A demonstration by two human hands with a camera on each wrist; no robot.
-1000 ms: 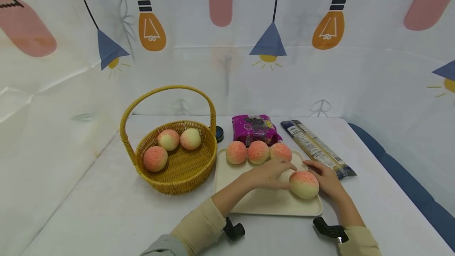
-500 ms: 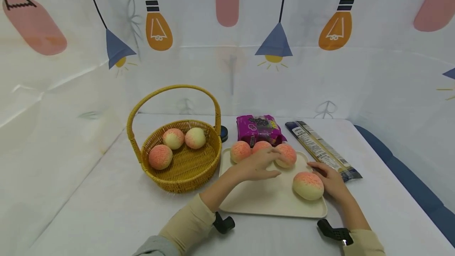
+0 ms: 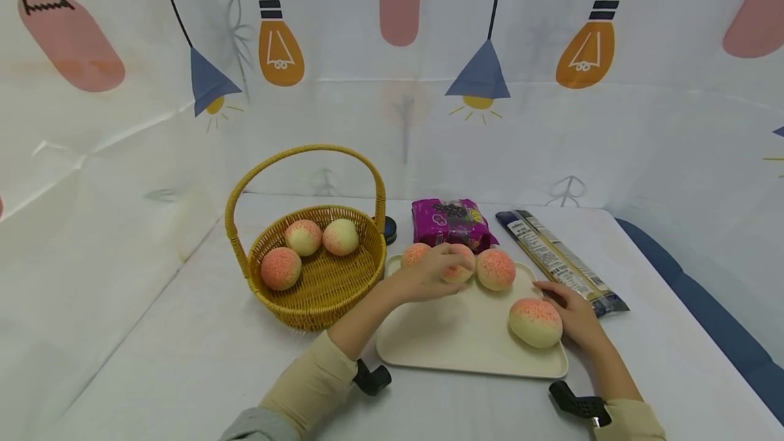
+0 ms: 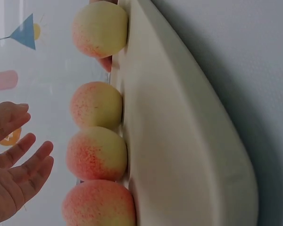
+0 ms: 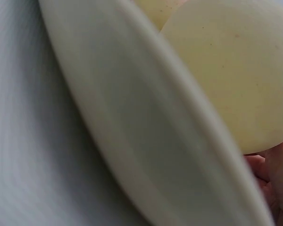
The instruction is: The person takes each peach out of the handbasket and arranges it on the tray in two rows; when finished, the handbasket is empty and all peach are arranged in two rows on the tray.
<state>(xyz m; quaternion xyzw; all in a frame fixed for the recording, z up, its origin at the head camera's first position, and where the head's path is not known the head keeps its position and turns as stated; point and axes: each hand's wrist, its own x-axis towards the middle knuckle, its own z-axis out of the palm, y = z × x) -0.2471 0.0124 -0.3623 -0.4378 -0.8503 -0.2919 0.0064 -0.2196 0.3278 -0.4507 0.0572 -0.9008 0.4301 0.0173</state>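
Observation:
My left hand (image 3: 422, 278) hovers over the back left of the cream tray (image 3: 441, 339), in front of the middle peach (image 3: 461, 272). In the left wrist view its fingers are spread and slightly bent, with nothing between them. A left peach (image 3: 415, 252) and a right peach (image 3: 496, 269) complete the row along the tray's back edge. At the tray's right side sits a large peach (image 3: 535, 323), apart from that row. My right hand (image 3: 577, 317) rests beside this peach at the tray's edge; part of its fingers is hidden behind the peach.
Left of the tray stands a yellow wicker basket (image 3: 312, 318) with a tall handle and 3 peaches inside. A purple snack packet (image 3: 450, 222) lies behind the tray, and a long flat packet (image 3: 560, 260) to its right. A small dark round object (image 3: 390, 230) sits behind the basket.
My left hand has moved left, away from the large peach, across to the middle peach of the row. The right hand stays beside the large peach. The head view has shifted slightly.

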